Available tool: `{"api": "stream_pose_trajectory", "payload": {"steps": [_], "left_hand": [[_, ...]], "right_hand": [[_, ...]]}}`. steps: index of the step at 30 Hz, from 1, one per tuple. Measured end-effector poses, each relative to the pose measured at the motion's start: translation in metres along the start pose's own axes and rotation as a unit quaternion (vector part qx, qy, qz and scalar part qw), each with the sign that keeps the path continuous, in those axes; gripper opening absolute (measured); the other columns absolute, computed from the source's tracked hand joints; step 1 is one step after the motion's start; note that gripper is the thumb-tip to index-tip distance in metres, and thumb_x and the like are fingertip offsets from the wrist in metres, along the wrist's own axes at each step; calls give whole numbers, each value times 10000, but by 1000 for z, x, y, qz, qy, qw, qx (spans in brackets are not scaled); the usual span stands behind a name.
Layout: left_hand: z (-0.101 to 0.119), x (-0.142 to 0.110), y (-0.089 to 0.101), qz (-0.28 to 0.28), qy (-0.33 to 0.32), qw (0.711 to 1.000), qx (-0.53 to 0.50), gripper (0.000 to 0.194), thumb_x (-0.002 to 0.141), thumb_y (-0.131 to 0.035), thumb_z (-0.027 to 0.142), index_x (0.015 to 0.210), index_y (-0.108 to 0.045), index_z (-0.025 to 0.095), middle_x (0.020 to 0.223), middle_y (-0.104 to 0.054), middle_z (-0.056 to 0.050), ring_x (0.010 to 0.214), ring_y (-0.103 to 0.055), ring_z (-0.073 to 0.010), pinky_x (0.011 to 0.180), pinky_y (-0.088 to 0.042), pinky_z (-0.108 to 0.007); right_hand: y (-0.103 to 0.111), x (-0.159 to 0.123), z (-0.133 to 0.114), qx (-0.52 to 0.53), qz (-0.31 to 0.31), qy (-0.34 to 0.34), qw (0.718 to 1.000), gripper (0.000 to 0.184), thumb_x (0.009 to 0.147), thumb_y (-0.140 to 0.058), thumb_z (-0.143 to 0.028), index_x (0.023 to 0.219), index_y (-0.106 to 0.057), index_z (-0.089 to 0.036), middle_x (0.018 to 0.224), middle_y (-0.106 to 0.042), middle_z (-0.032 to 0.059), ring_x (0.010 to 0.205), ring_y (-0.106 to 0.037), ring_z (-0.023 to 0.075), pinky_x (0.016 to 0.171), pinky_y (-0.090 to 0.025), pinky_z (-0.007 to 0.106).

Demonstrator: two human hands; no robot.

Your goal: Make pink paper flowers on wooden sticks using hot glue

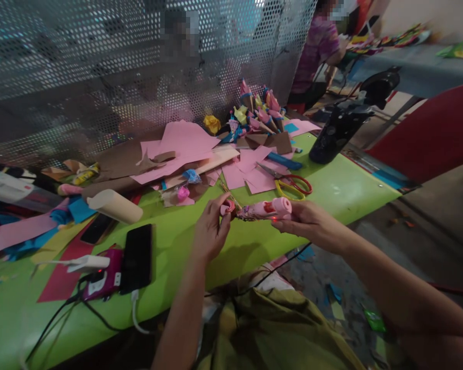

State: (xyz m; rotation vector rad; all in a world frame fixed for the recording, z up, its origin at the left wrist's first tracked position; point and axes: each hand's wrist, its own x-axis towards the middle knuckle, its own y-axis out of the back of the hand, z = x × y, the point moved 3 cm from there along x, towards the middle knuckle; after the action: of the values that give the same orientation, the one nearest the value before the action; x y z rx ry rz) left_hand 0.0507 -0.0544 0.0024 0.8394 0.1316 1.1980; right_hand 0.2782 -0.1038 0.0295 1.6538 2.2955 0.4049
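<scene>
My right hand is wrapped round a pink glue gun with a small red light, its nozzle end pointing left. My left hand pinches a small pink rolled paper piece, close to the nozzle; whether they touch I cannot tell. Just behind my hands lie scissors with red and yellow handles and cut pink paper. A bright pink crumpled piece and a blue one are left of them.
On the green table are a phone, a magenta power adapter with cables, and a beige paper tube. Paper flowers stand by the perforated metal panel. A black bottle stands right; a person sits beyond.
</scene>
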Motion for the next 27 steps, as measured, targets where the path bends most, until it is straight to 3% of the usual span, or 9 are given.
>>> {"api": "stream_pose_trajectory", "payload": {"steps": [11,21,27], "left_hand": [[-1,-1,-1,5,4,999,32,436,1014,-369,418,1415,-473,283,1260,-614,-80,1146,-601,-218,981,-479,-363],[-2,0,-1,8,-23,1000,18,445,1018,-370,423,1409,-477,241,1261,-611,-99,1144,-594,-215,983,-470,-361],[-2,0,-1,8,-19,999,24,448,1020,-368,426,1413,-475,238,1233,-610,-92,1117,-597,-205,961,-472,-340]], "right_hand": [[1,-2,-13,-66,-9,-1,998,393,931,-548,-533,1042,-676,-177,737,-524,1,632,-403,132,579,-330,255],[6,-2,-17,-108,27,5,994,340,929,-548,-482,989,-663,-168,682,-486,-6,600,-388,125,546,-297,253],[5,-2,-21,-124,33,5,992,331,915,-545,-491,794,-563,-184,644,-444,-20,569,-380,117,527,-275,254]]}}
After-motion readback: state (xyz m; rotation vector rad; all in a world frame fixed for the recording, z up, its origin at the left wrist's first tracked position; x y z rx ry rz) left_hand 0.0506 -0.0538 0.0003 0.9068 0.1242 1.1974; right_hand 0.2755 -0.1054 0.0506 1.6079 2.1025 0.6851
